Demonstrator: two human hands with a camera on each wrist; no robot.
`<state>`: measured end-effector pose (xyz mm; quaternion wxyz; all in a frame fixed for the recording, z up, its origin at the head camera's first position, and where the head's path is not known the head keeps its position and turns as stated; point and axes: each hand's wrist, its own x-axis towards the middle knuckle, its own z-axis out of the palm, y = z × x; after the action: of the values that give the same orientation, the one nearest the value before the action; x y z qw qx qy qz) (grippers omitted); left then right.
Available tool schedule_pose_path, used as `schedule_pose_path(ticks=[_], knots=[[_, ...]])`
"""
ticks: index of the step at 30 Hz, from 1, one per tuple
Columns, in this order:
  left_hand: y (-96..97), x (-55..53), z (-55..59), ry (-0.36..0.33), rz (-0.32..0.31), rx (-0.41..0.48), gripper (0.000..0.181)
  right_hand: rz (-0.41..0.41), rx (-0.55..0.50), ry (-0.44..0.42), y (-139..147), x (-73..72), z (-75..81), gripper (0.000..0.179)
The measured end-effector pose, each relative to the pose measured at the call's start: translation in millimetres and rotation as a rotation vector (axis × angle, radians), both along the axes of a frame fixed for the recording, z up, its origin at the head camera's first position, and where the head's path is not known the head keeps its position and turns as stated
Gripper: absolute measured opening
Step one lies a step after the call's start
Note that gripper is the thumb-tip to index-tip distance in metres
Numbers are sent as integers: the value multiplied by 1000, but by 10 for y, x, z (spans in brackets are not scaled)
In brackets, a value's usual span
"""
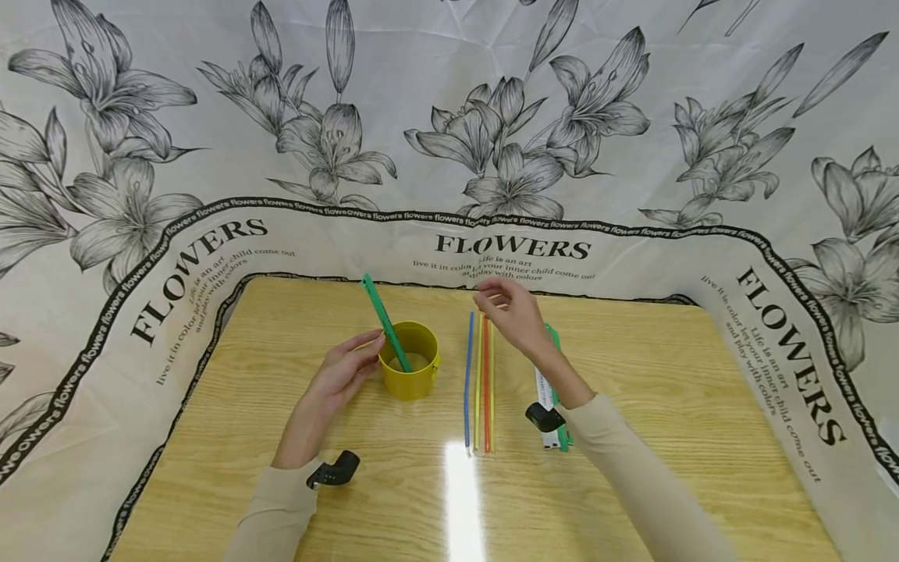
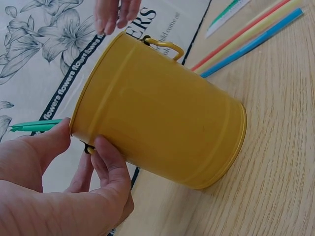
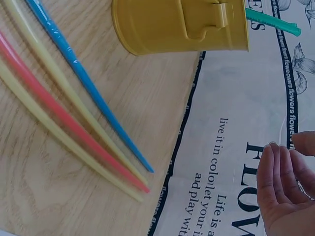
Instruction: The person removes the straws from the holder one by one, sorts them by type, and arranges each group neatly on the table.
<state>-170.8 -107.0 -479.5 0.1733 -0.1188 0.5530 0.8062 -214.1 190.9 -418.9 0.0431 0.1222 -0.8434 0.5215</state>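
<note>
My left hand (image 1: 346, 367) steadies a small yellow metal bucket (image 1: 409, 384), thumb at the rim and fingers around the small side loop, as the left wrist view shows. A long, thin green stick-like piece (image 1: 385, 320) leans inside the bucket and rises over its far left rim. My right hand (image 1: 513, 312) is above the far ends of several straws, its fingers loosely bent with nothing visible between them. Those straws lie side by side: a blue straw (image 1: 468, 375), a red straw (image 1: 486, 375) and two pale yellow straws (image 3: 69, 93).
Beneath my right forearm lies a green and white flat item (image 1: 546, 390), partly hidden. The wooden table (image 1: 393, 484) ends at a white cloth backdrop (image 1: 365, 242) printed with flowers and lettering. Dark cameras sit on both wrists.
</note>
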Motion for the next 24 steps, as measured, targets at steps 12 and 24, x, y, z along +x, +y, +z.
schedule_pose_path(ticks=[12,24], knots=[[2,1,4,9,-11,9,47,84,-65,27,-372,-27,-35,25],[7,-9,-3,9,-14,-6,47,146,-73,38,-758,-13,-109,26]])
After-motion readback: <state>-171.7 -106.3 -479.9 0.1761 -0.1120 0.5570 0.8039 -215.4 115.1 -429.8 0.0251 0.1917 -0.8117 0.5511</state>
